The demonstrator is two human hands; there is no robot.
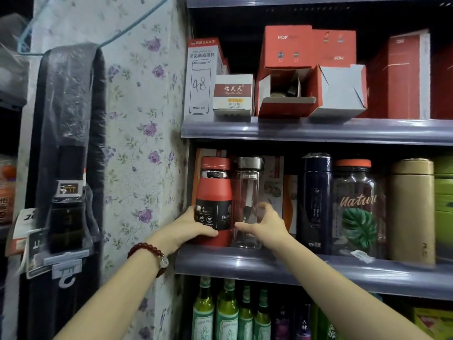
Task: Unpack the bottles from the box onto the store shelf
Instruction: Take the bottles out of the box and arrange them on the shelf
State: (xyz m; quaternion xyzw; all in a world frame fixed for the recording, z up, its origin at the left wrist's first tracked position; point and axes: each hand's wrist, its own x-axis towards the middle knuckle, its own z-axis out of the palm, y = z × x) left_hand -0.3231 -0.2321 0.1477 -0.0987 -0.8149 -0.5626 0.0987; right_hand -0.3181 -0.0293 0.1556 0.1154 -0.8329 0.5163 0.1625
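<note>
Left hand [188,228] grips red bottle [215,192]; right hand [266,223] grips clear bottle [247,192].

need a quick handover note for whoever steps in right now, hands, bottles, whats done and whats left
Left hand: grips the lower part of the red bottle, which stands at the left end of the middle shelf.
Right hand: fingers curled round the clear bottle, upright right beside the red one.
Done: both bottles stand on the shelf, next to the dark blue flask and the clear jar with the leaf print.
Left: let go of both. The box is out of view, so I cannot tell how many bottles remain.
</note>
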